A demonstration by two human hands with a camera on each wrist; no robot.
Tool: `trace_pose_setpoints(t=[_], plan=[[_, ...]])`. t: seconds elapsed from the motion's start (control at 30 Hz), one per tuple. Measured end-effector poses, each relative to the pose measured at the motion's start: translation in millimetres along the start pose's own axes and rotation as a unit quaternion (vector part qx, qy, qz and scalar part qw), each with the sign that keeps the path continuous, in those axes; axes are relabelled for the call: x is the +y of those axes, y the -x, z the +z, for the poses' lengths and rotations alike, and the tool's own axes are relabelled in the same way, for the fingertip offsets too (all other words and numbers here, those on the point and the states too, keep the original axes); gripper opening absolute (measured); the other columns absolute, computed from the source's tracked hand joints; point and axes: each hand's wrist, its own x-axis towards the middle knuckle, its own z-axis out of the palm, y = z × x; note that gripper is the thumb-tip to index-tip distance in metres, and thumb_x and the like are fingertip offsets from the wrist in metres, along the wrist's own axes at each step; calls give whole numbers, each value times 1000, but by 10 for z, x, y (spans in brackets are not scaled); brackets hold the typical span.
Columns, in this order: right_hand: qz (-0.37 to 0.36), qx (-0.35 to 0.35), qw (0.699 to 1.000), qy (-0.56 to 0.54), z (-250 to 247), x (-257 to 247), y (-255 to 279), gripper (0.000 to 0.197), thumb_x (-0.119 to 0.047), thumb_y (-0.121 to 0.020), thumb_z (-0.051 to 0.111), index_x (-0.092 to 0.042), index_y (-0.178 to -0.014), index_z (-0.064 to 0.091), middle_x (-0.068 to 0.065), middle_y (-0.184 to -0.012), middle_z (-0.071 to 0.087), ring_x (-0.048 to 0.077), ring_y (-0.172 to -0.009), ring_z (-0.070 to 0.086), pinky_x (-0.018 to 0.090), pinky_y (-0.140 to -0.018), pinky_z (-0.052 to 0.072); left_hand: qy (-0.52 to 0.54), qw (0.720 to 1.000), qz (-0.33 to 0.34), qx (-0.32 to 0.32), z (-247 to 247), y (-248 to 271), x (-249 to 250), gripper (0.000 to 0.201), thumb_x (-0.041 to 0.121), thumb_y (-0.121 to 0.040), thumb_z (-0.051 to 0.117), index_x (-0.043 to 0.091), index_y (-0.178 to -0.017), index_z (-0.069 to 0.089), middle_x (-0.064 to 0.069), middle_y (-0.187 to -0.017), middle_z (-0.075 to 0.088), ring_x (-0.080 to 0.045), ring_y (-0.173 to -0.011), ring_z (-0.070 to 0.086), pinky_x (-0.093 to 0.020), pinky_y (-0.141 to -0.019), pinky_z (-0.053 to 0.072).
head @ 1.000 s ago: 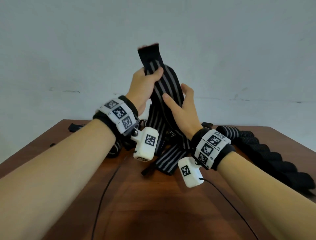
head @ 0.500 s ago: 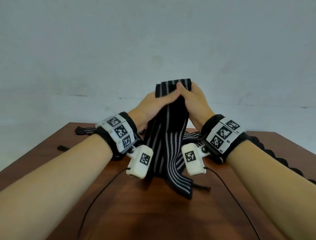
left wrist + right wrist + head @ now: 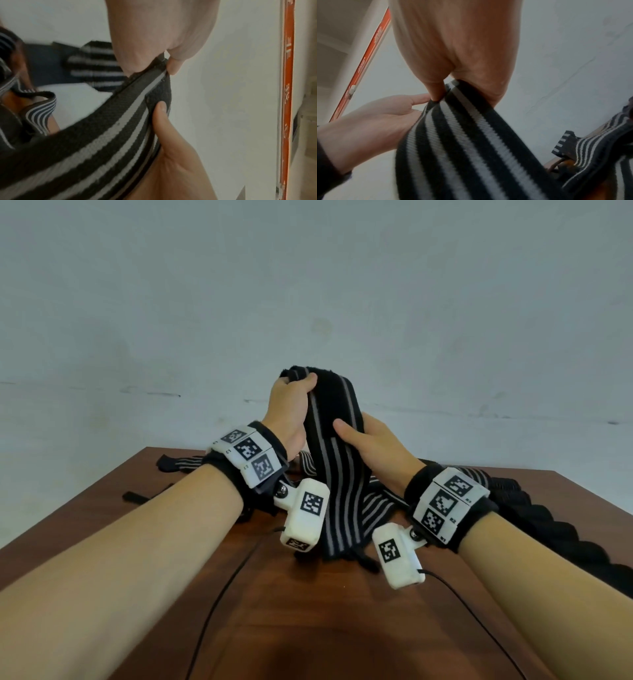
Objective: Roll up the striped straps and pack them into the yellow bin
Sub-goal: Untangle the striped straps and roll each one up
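Observation:
A black strap with grey stripes (image 3: 337, 491) hangs from both hands above the brown table (image 3: 308, 628), and its lower end trails onto the wood. My left hand (image 3: 301, 381) grips the fuzzy black top end, also seen in the left wrist view (image 3: 164, 63). A little lower, my right hand (image 3: 352, 429) holds the strap, thumb on the striped face and fingers behind. In the right wrist view the right hand (image 3: 447, 88) pinches the strap (image 3: 462, 142). The yellow bin is not in view.
More loose striped straps (image 3: 185, 465) lie at the table's back left, with a small black piece (image 3: 137, 497) near the left edge. A row of dark rolled straps (image 3: 534, 518) runs along the right side. Thin cables (image 3: 219, 604) cross the near tabletop. A pale wall stands close behind.
Half a second ago both hands met at the strap's top edge. Now the left hand has lifted the end higher and the right hand sits lower on the strap.

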Motion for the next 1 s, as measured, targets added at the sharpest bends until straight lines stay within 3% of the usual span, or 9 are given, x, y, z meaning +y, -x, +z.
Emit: trace_pose_setpoints(t=[0.2, 0.37, 0.43, 0.5, 0.57, 0.63, 0.77, 0.93, 1.0], plan=[[1, -79, 995, 68, -57, 15, 109, 39, -34, -103, 61, -16, -137, 59, 3, -126, 72, 19, -115, 70, 47, -106, 53, 13, 996, -80, -27, -127, -26, 3, 41, 25, -87, 82, 2, -119, 70, -19, -115, 74, -36, -105, 72, -53, -90, 60], [28, -168, 980, 106, -138, 36, 270, 36, -28, -100, 67, -18, -134, 62, 0, -125, 73, 15, -114, 71, 42, -105, 54, 35, 996, -64, 44, -320, -186, 10, 41, 15, -90, 79, -2, -125, 66, -21, -113, 74, -31, -89, 76, -39, -58, 62], [56, -213, 970, 103, -151, 89, 334, 34, -19, -98, 70, -17, -131, 63, 3, -123, 75, 16, -111, 72, 37, -100, 57, 32, 996, -46, 69, -395, -230, 4, 35, 7, -94, 73, -3, -126, 65, -20, -107, 75, -29, -81, 76, -37, -54, 62], [118, -245, 958, 91, -139, 178, 391, 36, -10, -98, 68, -14, -132, 59, 9, -121, 75, 25, -110, 73, 39, -93, 61, 25, 996, -21, 78, -467, -281, -26, 35, 6, -96, 69, 3, -131, 61, -19, -115, 73, -30, -93, 75, -41, -64, 64], [178, -269, 943, 79, -113, 261, 449, 35, -5, -101, 62, -11, -135, 55, 13, -120, 75, 33, -110, 73, 42, -86, 63, 2, 996, 13, 91, -524, -306, -59, 42, 4, -96, 67, 11, -136, 54, -14, -125, 68, -31, -109, 70, -49, -84, 63], [215, -275, 935, 67, -106, 324, 476, 27, -7, -105, 55, -14, -130, 57, 4, -112, 77, 26, -101, 75, 39, -78, 64, -23, 993, 45, 104, -575, -321, -94, 47, 1, -95, 65, 18, -136, 49, -7, -126, 64, -28, -114, 66, -53, -96, 58], [262, -322, 908, 57, -113, 313, 534, 29, -26, -106, 55, -18, -134, 59, 4, -119, 74, 23, -102, 72, 35, -74, 64, -24, 988, 80, 130, -663, -352, -111, 58, 1, -94, 66, 20, -145, 46, -4, -129, 62, -24, -117, 64, -51, -101, 56], [302, -364, 879, 61, -164, 374, 613, 48, 3, -100, 58, -20, -142, 49, 13, -123, 73, 33, -109, 73, 32, -67, 65, -27, 982, 103, 158, -746, -371, -49, 58, 2, -92, 66, 21, -143, 46, -2, -129, 62, -21, -117, 63, -49, -103, 54], [344, -394, 852, 30, -157, 333, 657, 44, 1, -103, 53, -18, -143, 48, 17, -125, 71, 24, -94, 77, 28, -60, 63, -36, 982, 106, 149, -752, -333, -61, 56, 0, -90, 66, 21, -139, 48, -2, -126, 63, -20, -113, 65, -44, -98, 58]])
